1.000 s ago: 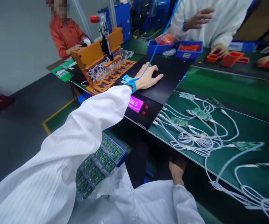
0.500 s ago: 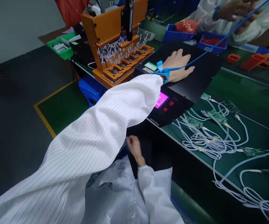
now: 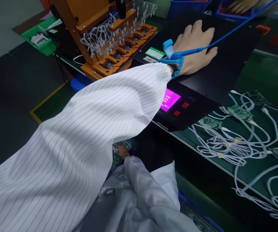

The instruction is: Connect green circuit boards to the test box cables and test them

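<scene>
My left hand [image 3: 193,50] lies on the black top plate of a machine [image 3: 230,48], palm down and fingers spread. A blue wrist strap [image 3: 175,59] with a blue cord circles its wrist. Below the white striped sleeve of that arm, my right hand [image 3: 123,150] reaches down to a stack of green circuit boards [image 3: 116,158] near my lap. Its fingers touch the boards, but they are small and partly hidden, so whether they grip one does not show. The machine's front panel carries a lit magenta screen [image 3: 171,99] and two red buttons.
An orange test fixture [image 3: 126,48] with white wires stands left of the plate, beside a green bin [image 3: 41,35]. On the right, white cables [image 3: 226,145] and green boards cover part of the table. A co-worker's hand [image 3: 242,5] is over a blue bin at the back.
The view has come closer to the machine. My right hand has moved down and left onto the circuit boards. My left hand stays spread on the black plate.
</scene>
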`<state>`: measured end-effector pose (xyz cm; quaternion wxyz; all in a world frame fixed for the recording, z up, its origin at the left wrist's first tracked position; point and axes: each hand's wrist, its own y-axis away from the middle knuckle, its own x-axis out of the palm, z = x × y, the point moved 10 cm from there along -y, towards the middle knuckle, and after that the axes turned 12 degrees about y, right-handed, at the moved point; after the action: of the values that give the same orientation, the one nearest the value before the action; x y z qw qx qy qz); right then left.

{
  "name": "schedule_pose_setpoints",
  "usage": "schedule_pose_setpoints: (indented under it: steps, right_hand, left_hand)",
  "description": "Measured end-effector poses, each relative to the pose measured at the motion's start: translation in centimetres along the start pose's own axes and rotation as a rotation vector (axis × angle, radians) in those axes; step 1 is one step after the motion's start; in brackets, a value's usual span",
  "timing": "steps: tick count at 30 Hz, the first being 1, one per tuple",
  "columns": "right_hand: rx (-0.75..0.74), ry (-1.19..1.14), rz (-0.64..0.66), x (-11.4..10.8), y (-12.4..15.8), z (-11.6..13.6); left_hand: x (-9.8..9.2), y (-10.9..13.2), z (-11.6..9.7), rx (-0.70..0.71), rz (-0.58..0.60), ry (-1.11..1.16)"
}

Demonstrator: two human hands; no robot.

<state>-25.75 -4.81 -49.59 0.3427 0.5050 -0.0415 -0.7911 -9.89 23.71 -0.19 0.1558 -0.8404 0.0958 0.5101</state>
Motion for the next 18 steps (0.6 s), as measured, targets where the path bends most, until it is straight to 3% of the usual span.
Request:
schedule_pose_setpoints:
  steps: [4,11,18]
  right_hand:
    - [-0.007,0.01,0.116,1.3,-0.6,-0.3]
    - [0.072,0.043,0.257,2.2,-0.5,-1.1]
    - [0.053,0.105,0.212,1.0,-0.4,-0.7]
  left_hand:
    - [0.6,-0.8,0.1,0.014,0.011,-0.081]
    - [0.3,-0.2,-0.1,0.008,-0.029,-0.008]
    - [0.3,-0.6,0.0,0.042,-0.06,0.042]
